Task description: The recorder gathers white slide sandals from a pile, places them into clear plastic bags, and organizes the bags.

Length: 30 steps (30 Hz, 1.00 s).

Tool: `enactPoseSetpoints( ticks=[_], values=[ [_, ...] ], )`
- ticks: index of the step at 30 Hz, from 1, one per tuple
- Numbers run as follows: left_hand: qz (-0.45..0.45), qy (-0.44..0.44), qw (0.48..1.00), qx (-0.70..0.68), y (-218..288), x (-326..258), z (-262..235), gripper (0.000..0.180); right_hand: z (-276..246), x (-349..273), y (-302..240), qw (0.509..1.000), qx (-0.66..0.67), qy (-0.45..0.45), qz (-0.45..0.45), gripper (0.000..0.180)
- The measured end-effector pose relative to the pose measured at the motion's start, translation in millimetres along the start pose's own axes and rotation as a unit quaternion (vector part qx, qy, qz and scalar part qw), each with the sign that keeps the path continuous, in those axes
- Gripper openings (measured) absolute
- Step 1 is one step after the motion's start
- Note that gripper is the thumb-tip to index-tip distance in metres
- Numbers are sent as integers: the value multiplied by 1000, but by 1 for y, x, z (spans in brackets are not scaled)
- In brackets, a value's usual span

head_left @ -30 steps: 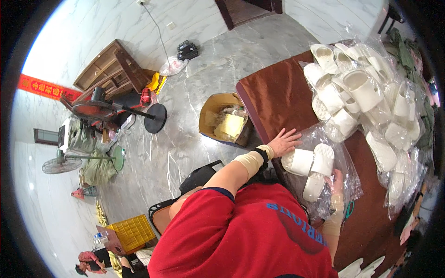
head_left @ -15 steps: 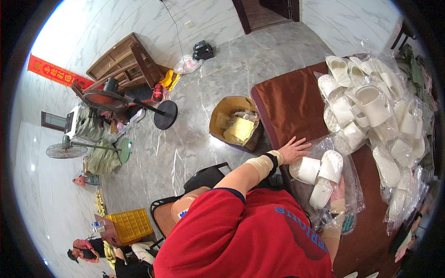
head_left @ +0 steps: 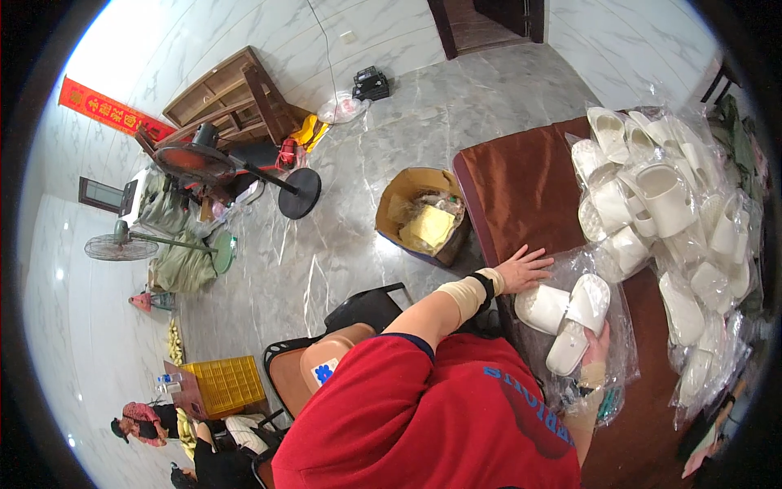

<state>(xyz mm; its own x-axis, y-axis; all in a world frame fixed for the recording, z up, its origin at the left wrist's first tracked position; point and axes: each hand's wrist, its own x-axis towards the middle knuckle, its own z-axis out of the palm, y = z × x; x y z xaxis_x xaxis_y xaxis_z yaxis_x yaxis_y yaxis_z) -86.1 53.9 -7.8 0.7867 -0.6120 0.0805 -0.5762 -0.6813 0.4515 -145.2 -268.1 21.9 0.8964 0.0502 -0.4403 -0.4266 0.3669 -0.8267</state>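
While the right hand (head_left: 597,350) touches the right side of a pair of white slippers (head_left: 590,298), its grip unclear, the left hand (head_left: 524,271) lies apart, fingers spread, just beside the pair's far left. Clear plastic (head_left: 621,346) surrounds the pair on a brown worktop (head_left: 505,191); bagged slippers (head_left: 666,194) heap to the pair's right, a cardboard box (head_left: 394,200) stands left.

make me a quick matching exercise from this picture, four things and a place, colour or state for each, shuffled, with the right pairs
Things:
1. right hand
2. cardboard box
3. plastic crate
4. pile of slippers

Places, colours, states:
a. yellow
b. heaped on the brown surface
c. against a white slipper
d. on the grey floor

Pairs: 1-c, 2-d, 3-a, 4-b
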Motion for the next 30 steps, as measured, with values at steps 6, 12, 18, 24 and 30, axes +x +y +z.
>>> enactPoseSetpoints(
  ticks=[6, 12, 18, 24, 30],
  values=[
    [-8, 21, 999, 30, -4, -4, -20, 49, 1, -36, -35, 993, -113, -8, -19, 58],
    [-75, -11, 982, -173, -2, -1, -38, 53, -27, -72, -31, 993, -50, 95, -51, 65],
    [-74, -8, 966, -248, 9, -2, -49, 59, -13, -47, -4, 997, 10, 71, -33, 62],
    [1, 12, 999, -38, 28, 11, -48, 58, -6, -41, -3, 997, 33, 65, 22, 64],
    [-53, 12, 990, 130, 14, 5, -20, 57, -67, -114, -30, 975, -92, 201, 4, 57]
  ],
)
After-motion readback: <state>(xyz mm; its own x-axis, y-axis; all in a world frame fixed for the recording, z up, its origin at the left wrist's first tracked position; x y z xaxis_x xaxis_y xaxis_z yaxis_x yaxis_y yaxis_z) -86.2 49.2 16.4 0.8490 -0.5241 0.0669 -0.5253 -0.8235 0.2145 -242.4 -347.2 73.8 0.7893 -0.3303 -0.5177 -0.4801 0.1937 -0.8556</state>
